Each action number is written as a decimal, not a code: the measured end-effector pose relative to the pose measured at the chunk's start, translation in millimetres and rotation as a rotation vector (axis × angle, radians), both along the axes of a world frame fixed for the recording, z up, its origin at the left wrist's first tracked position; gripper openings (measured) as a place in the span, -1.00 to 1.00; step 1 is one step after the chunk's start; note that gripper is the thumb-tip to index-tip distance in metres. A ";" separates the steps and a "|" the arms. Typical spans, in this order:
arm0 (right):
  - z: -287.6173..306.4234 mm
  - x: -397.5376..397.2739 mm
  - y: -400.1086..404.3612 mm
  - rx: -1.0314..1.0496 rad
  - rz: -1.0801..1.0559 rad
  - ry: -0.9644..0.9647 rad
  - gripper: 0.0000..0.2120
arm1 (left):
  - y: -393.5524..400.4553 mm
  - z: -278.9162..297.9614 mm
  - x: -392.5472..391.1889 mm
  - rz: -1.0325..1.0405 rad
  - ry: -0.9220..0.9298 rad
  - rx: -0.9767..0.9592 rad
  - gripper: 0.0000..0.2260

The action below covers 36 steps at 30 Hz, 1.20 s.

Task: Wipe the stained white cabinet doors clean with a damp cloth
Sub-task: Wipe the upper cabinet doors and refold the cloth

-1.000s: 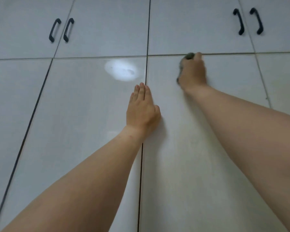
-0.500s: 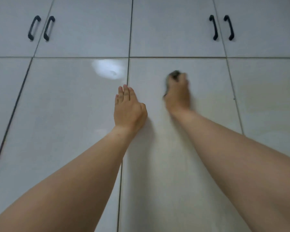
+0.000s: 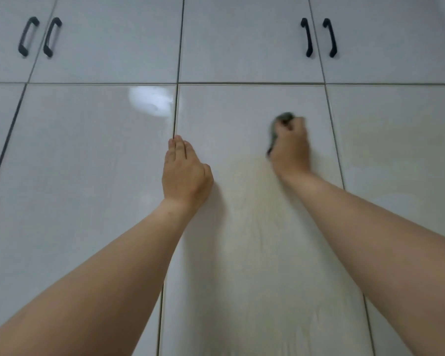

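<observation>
Wiping in hand: right hand (image 3: 289, 147) clenches the cloth (image 3: 280, 124) against the door (image 3: 242, 253); left hand (image 3: 185, 176) lies flat, fingers extended. The yellowish stain below the right hand probably calls for downward strokes next.

Left hand (image 3: 185, 173) flat; right hand (image 3: 290, 147) fisted, blurred.

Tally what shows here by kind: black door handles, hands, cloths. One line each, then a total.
Black door handles: 4, a left pair and a right pair
Hands: 2, left hand flat on the door, right hand clutching the cloth
Cloths: 1, dark cloth, mostly hidden in the fist
Total: 7
</observation>
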State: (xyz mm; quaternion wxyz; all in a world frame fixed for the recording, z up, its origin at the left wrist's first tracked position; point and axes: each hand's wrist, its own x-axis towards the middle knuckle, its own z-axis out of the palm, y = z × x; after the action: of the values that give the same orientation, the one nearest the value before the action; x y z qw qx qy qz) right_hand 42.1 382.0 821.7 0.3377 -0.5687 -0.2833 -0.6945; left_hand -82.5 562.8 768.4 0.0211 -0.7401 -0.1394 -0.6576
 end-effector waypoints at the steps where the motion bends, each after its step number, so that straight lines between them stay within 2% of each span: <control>1: -4.8 -7.7 10.7 -0.202 -0.034 -0.075 -0.68 | -1.5 -0.1 0.1 -0.006 -0.003 -0.010 -0.42; 2: -6.0 -10.7 13.2 -0.358 -0.081 -0.140 -0.63 | -2.3 -0.4 0.5 -0.015 -0.012 -0.015 -0.42; 3: -2.3 -7.5 8.1 -0.425 -0.128 -0.203 -0.59 | -2.5 -0.9 0.1 -0.023 -0.021 -0.010 -0.42; 5: 0.2 2.2 -16.1 -0.263 -0.138 -0.184 -0.63 | -0.4 -2.0 -1.4 -0.042 -0.016 -0.002 -0.42; 8: -13.1 17.1 -39.5 0.178 -0.049 0.058 -0.76 | 7.5 0.3 -7.5 -0.078 0.015 0.014 -0.43; 11: -30.3 7.8 -13.0 0.246 0.028 0.138 -0.72 | 15.8 0.0 -20.2 -0.126 0.049 0.048 -0.47; 14: -37.9 -25.9 44.2 0.104 0.100 0.082 -0.61 | 29.4 -13.5 -30.9 -0.062 -0.007 0.102 -0.36; 16: -46.6 -53.2 89.8 -0.176 0.096 -0.095 -0.61 | 39.7 -25.4 -35.1 0.010 -0.040 0.107 -0.29; 18: -55.7 -75.8 117.4 -0.510 0.046 -0.260 -0.67 | 47.6 -32.7 -37.8 0.010 -0.058 0.117 -0.36; 20: -46.1 -81.9 119.3 -0.648 -0.044 -0.337 -0.64 | 50.3 -35.2 -38.4 -0.038 -0.015 0.119 -0.41; 22: -15.3 -78.7 117.7 -0.604 -0.049 -0.318 -0.58 | 53.4 -35.3 -39.4 -0.067 0.016 0.127 -0.40; 25: 25.4 -88.0 122.8 -0.366 0.006 -0.128 -0.83 | 58.6 -38.3 -40.3 -0.084 0.023 0.149 -0.39; 27: 21.0 -95.4 133.7 -0.282 0.037 -0.069 -0.76 | 64.7 -39.7 -40.1 -0.091 0.013 0.190 -0.38; 29: -11.8 -93.9 140.8 -0.280 0.048 -0.106 -0.67 | 68.2 -42.5 -40.1 -0.095 0.012 0.224 -0.35; 32: -68.6 -83.5 139.6 -0.411 0.015 -0.220 -0.65 | 67.3 -41.2 -36.4 -0.112 0.008 0.195 -0.36; 34: -76.1 -74.2 123.5 -0.559 -0.052 -0.314 -0.67 | 62.0 -41.3 -34.8 -0.118 -0.022 0.164 -0.35; 36: -63.0 -64.0 100.2 -0.542 -0.108 -0.306 -0.68 | 55.3 -45.4 -33.0 -0.100 -0.017 0.153 -0.33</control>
State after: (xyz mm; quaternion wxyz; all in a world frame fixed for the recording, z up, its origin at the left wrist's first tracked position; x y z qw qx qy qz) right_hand -21.9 482.2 758.6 0.0898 -0.5409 -0.4752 -0.6881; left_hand -115.4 618.1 723.0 0.0436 -0.7367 -0.0516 -0.6728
